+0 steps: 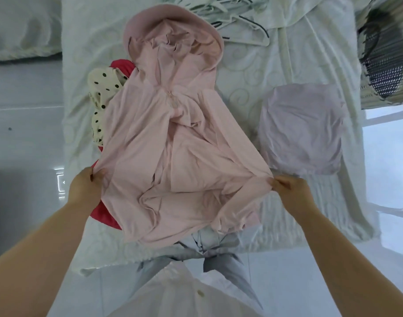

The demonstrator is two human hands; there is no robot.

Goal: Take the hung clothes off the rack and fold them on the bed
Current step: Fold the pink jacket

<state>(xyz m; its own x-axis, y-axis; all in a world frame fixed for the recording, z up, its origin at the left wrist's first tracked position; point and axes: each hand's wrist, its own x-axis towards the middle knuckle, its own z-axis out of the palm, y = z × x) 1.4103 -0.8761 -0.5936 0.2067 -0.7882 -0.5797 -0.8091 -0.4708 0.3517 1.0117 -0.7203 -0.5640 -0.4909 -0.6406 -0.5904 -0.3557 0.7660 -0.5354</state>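
Hands: left (87,186), right (287,187), each grip pinching soft pink hooded jacket (173,138), rumpled on quilted bed (253,72).

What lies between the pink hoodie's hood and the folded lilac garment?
Only bare white bedsheet lies between the pink hoodie's hood and the folded lilac garment, as the head view shows.
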